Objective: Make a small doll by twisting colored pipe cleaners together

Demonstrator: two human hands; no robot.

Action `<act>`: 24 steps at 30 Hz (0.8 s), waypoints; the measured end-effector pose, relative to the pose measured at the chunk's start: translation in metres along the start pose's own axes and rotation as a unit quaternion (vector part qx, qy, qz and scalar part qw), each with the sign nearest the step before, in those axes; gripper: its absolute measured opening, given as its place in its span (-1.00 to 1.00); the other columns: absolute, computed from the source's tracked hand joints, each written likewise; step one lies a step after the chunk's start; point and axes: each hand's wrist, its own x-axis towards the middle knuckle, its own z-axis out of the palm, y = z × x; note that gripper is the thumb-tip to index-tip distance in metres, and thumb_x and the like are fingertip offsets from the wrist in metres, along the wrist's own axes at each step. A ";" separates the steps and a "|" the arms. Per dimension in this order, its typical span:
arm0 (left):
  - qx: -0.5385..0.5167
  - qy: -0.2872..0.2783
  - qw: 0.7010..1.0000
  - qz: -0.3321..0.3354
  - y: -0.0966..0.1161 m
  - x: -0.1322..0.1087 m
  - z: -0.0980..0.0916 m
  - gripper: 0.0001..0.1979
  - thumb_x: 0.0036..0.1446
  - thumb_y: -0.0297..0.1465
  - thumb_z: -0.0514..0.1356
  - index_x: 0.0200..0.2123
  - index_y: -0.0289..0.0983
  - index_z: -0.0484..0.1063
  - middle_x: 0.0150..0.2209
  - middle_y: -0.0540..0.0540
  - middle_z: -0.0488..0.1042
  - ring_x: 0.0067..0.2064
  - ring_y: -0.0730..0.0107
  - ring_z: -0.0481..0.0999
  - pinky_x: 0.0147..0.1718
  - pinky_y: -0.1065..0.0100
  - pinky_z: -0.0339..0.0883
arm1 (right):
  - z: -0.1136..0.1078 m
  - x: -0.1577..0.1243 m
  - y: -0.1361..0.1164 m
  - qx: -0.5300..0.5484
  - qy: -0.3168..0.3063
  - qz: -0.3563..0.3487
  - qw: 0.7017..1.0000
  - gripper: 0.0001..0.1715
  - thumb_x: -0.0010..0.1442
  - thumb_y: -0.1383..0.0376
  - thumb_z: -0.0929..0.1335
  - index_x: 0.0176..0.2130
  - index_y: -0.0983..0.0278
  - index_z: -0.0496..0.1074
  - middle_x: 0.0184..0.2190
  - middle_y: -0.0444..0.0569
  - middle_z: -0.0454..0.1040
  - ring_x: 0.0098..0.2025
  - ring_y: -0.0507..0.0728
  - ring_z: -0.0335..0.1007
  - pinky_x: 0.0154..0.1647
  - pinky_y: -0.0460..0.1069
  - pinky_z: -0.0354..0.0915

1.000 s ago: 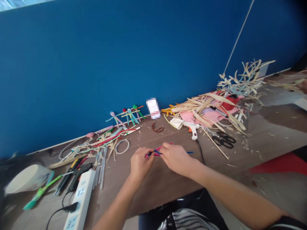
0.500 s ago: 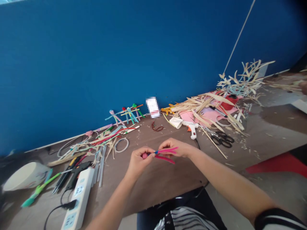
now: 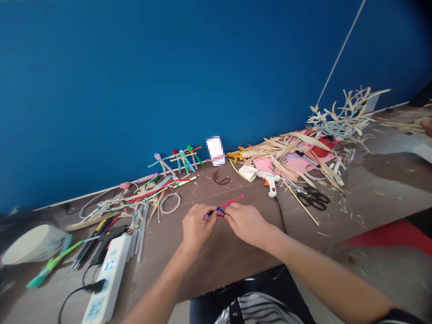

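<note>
My left hand [image 3: 198, 226] is closed around a pink pipe cleaner [image 3: 235, 199], whose one leg slants up to the right past my fingers. A dark blue pipe cleaner [image 3: 220, 209] crosses over the pink one between my hands. My right hand [image 3: 248, 223] pinches the blue one at its right side. Part of the pink piece shows below, running toward my right fingers. Most of what lies inside the left fist is hidden. Both hands are held above the brown table [image 3: 189, 270].
Small pipe-cleaner figures [image 3: 184, 159] lean by the blue wall. A glue gun [image 3: 270, 180], scissors [image 3: 313, 198] and dried strips [image 3: 280, 148] lie to the right. On the left are a power strip [image 3: 108, 279], a white bowl [image 3: 33, 245] and a heap of colored strips [image 3: 135, 198].
My right hand has turned and moved its fingertips onto the blue pipe cleaner, which now shows more. The pink leg points more steeply upward. My left hand keeps its hold.
</note>
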 end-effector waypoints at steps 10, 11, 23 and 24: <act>-0.012 -0.128 0.980 0.154 0.002 0.003 -0.007 -0.81 -0.02 -0.50 0.05 -0.43 -0.24 0.46 -0.50 -0.09 0.44 -0.40 0.38 0.31 -0.39 0.40 0.14 | -0.030 0.019 0.017 0.025 -0.102 -0.047 0.993 -0.80 0.04 0.35 0.22 -0.42 0.30 0.42 -0.44 -0.02 0.48 -0.42 0.08 0.34 -0.45 -0.09 0.11; -0.049 -0.138 0.978 0.147 0.003 0.004 -0.009 -0.81 -0.04 -0.51 0.06 -0.44 -0.24 0.46 -0.51 -0.08 0.44 -0.41 0.39 0.31 -0.40 0.40 0.14 | -0.030 0.023 0.023 0.069 -0.114 -0.050 0.990 -0.81 0.02 0.36 0.23 -0.43 0.30 0.42 -0.46 -0.05 0.47 -0.44 0.05 0.32 -0.46 -0.11 0.10; -0.414 -0.058 0.873 -0.252 -0.003 0.002 0.011 -0.81 -0.19 -0.33 0.22 -0.50 -0.35 0.46 -0.68 0.06 0.25 -0.63 0.60 0.12 -0.63 0.51 0.05 | 0.021 0.022 0.029 0.484 0.010 0.032 0.874 -0.77 0.02 0.29 0.27 -0.32 0.34 0.43 -0.44 -0.05 0.45 -0.49 -0.01 0.30 -0.44 -0.10 0.24; -0.422 -0.048 0.866 -0.264 -0.003 0.002 0.013 -0.81 -0.20 -0.32 0.23 -0.50 -0.35 0.45 -0.68 0.06 0.26 -0.64 0.60 0.12 -0.63 0.51 0.06 | 0.024 0.021 0.026 0.467 0.038 0.033 0.883 -0.78 0.03 0.29 0.27 -0.32 0.33 0.43 -0.42 -0.04 0.46 -0.46 0.00 0.31 -0.41 -0.09 0.24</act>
